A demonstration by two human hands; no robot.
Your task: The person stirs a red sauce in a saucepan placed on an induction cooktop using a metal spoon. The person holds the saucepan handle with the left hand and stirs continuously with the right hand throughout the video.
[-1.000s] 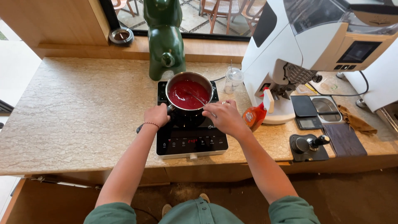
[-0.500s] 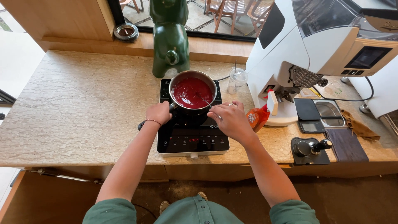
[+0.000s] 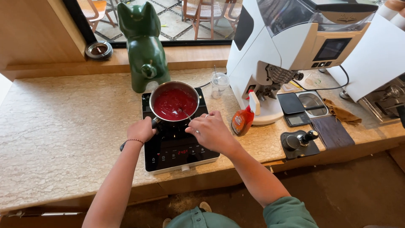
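The left hand (image 3: 141, 130) is gripping the dark handle (image 3: 126, 143) of a small steel saucepan (image 3: 174, 102), its fingers (image 3: 148, 125) wrapped shut around the handle where it is meeting the pan wall. The right hand (image 3: 211, 132) is hovering just on the near side of the pan, its fingers (image 3: 201, 122) pinched narrow on the end of a thin metal spoon (image 3: 185, 115) whose bowl is dipping into the red sauce (image 3: 173, 103) beyond the fingertips. The saucepan is sitting on the far half of a black induction hob (image 3: 179, 145), and the hob's lit control strip is lying on the near side of both hands, close under the right palm. The hob is resting on a pale stone bench (image 3: 63, 131). Further beyond the fingers a green ceramic animal figure (image 3: 142, 46) is standing, and off to the right of the right hand an orange spray bottle (image 3: 242, 118), a clear plastic cup (image 3: 219, 84) and a white coffee grinder (image 3: 278, 55) are waiting. The step in hand looks like stirring the sauce while it is heating, with the left hand steadying the pan. Judging from this, the next move is calling for the spoon to be swept through the sauce while the handle grip is holding firm, so the light pan is not sliding on the glass.
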